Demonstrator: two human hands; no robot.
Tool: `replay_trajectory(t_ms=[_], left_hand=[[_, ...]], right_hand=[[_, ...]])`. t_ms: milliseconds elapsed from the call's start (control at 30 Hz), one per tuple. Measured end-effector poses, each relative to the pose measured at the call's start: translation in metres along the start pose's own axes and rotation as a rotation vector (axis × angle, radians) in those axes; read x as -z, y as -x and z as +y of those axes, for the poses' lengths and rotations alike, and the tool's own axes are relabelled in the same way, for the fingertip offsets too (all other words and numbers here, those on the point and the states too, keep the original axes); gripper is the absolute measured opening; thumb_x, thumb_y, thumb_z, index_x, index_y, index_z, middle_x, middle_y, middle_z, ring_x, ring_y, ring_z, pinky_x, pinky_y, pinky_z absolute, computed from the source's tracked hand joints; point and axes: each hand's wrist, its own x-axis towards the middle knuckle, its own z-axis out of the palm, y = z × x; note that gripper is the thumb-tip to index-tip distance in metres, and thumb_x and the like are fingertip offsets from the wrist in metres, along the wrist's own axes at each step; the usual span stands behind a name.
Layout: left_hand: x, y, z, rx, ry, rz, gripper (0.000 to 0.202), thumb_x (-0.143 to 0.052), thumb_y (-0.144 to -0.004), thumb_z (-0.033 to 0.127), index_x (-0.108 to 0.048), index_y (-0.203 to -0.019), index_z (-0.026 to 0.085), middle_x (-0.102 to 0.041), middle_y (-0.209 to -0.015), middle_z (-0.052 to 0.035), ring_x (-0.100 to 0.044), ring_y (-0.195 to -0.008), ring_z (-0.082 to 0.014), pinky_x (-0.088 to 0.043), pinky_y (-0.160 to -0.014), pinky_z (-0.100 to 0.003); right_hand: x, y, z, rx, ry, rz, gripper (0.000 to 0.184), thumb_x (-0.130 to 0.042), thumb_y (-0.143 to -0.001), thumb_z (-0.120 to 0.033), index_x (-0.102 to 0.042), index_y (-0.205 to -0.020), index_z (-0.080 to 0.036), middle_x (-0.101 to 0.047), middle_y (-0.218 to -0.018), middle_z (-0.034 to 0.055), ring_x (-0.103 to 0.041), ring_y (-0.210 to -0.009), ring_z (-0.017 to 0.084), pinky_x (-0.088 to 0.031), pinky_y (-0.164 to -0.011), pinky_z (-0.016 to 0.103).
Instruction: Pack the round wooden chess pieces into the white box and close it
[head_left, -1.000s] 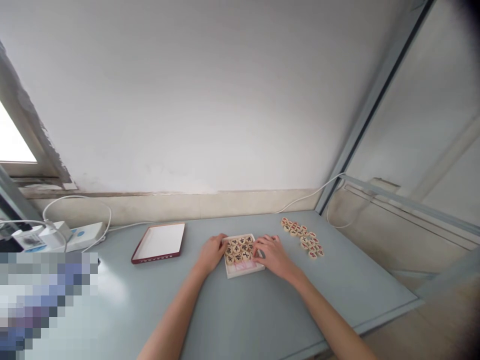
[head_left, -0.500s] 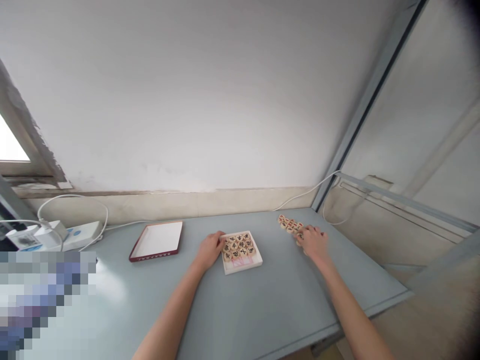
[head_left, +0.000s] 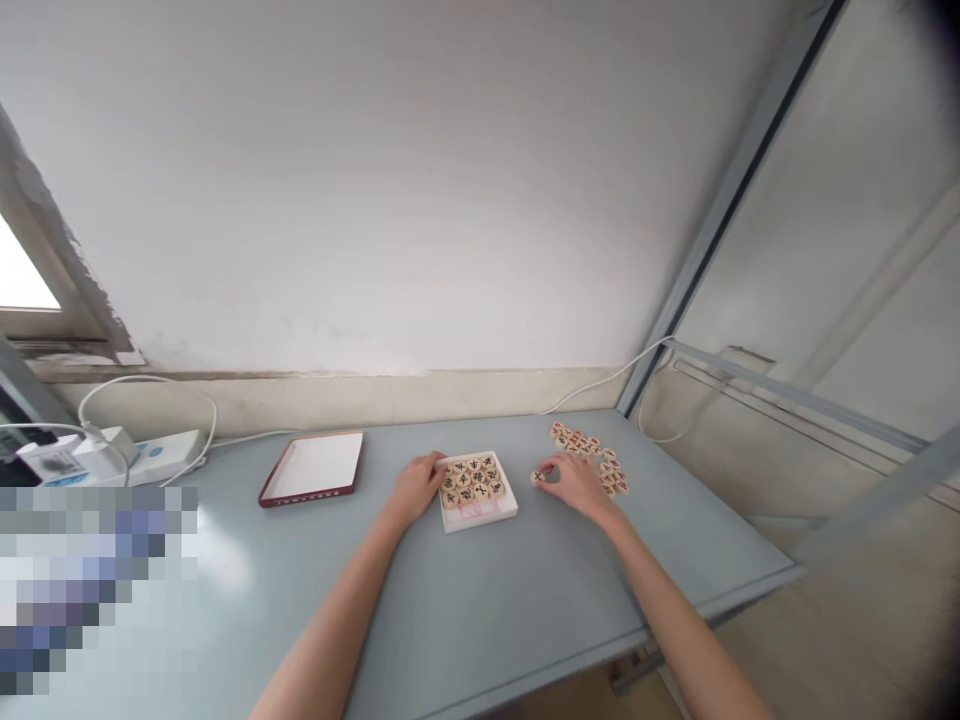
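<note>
My right hand [head_left: 579, 484] pinches a single round Chinese chess piece [head_left: 537, 478] with a black character, between the thumb and a finger. It is just right of a shallow white box [head_left: 480, 517]. Rows of black-character chess pieces [head_left: 471, 479] fill the box's back part, and a pink-marked strip of its floor shows at the front. At the box's left edge, my left hand [head_left: 417, 488] grips the rim with its fingertips. Beyond my right hand lie loose chess pieces [head_left: 613, 478], mostly with red characters; my hand hides some of them.
A dark red box lid [head_left: 313, 470], white inside, lies on the grey table [head_left: 480, 610] to the left. A power strip [head_left: 169, 455] with plugs and white cables is at the far left. A metal bed-frame post [head_left: 679, 290] rises at the right back corner.
My right hand has moved left from the loose pieces towards the box, carrying one chess piece. My left hand stays at the box's edge. The view has shifted slightly.
</note>
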Motion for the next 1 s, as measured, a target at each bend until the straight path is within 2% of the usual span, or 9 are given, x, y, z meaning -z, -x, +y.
replay_trajectory(t_ms=[67,200,300,400,533,667,833,1000], left_hand=[[0.001,0.001,0.000,0.003,0.000,-0.002,0.034,-0.028,-0.088,0.036,-0.053,-0.103,0.019,-0.062,-0.095,-0.0076,-0.055,-0.093,-0.0199,-0.040,-0.077,-0.028],[0.002,0.001,0.001,0.001,-0.012,-0.003,0.035,-0.028,-0.088,0.036,-0.054,-0.102,0.018,-0.063,-0.094,-0.0083,-0.056,-0.092,-0.0203,-0.041,-0.076,-0.029],[0.001,0.001,0.001,0.005,-0.013,-0.006,0.034,-0.029,-0.088,0.036,-0.055,-0.102,0.018,-0.063,-0.096,-0.0084,-0.056,-0.092,-0.0203,-0.041,-0.077,-0.029],[0.001,0.001,0.001,0.000,0.000,0.004,0.034,-0.030,-0.087,0.035,-0.055,-0.103,0.018,-0.063,-0.097,-0.0084,-0.055,-0.093,-0.0199,-0.040,-0.079,-0.029],[0.000,0.001,0.000,-0.009,0.004,0.006,0.032,-0.031,-0.088,0.033,-0.055,-0.102,0.018,-0.063,-0.097,-0.0084,-0.055,-0.093,-0.0192,-0.040,-0.080,-0.029],[0.001,0.001,-0.001,-0.006,-0.001,-0.005,0.032,-0.030,-0.088,0.033,-0.054,-0.103,0.018,-0.062,-0.096,-0.0085,-0.055,-0.092,-0.0192,-0.041,-0.078,-0.029],[-0.001,0.001,-0.002,0.006,-0.006,-0.005,0.031,-0.031,-0.088,0.032,-0.053,-0.105,0.018,-0.062,-0.095,-0.0082,-0.055,-0.090,-0.0197,-0.041,-0.077,-0.029],[-0.001,0.002,-0.002,0.012,0.017,-0.005,0.032,-0.031,-0.088,0.034,-0.053,-0.106,0.019,-0.062,-0.096,-0.0077,-0.055,-0.091,-0.0193,-0.041,-0.078,-0.029]], right_hand=[[0.003,0.006,-0.012,0.051,-0.011,0.000,0.022,-0.055,-0.074,-0.042,-0.066,-0.078,-0.023,-0.065,-0.086,0.0029,-0.053,-0.090,0.021,-0.030,-0.085,0.034],[0.017,0.012,-0.032,0.060,-0.096,0.055,0.023,-0.057,-0.074,-0.044,-0.066,-0.077,-0.023,-0.064,-0.084,0.0021,-0.053,-0.088,0.020,-0.032,-0.081,0.033],[0.022,0.012,-0.054,0.183,-0.261,0.012,0.022,-0.059,-0.073,-0.044,-0.065,-0.083,-0.025,-0.064,-0.086,-0.0001,-0.054,-0.087,0.018,-0.033,-0.080,0.031],[0.017,0.008,-0.083,0.325,-0.354,-0.039,0.021,-0.063,-0.070,-0.041,-0.064,-0.084,-0.025,-0.065,-0.089,-0.0014,-0.055,-0.087,0.016,-0.032,-0.082,0.030],[0.003,-0.001,-0.113,0.381,-0.407,-0.111,0.017,-0.067,-0.066,-0.032,-0.065,-0.082,-0.026,-0.067,-0.088,-0.0033,-0.057,-0.085,0.015,-0.035,-0.078,0.027],[-0.003,-0.005,-0.121,0.417,-0.431,-0.228,0.019,-0.067,-0.066,-0.035,-0.067,-0.083,-0.025,-0.067,-0.084,-0.0030,-0.058,-0.076,0.015,-0.038,-0.067,0.024],[-0.003,-0.002,-0.120,0.506,-0.433,-0.245,0.016,-0.065,-0.070,-0.026,-0.065,-0.085,-0.025,-0.066,-0.083,-0.0043,-0.057,-0.075,0.012,-0.038,-0.068,0.022],[-0.003,0.000,-0.120,0.496,-0.444,-0.266,0.013,-0.063,-0.073,-0.024,-0.063,-0.087,-0.024,-0.064,-0.085,-0.0035,-0.055,-0.080,0.013,-0.039,-0.071,0.023]])
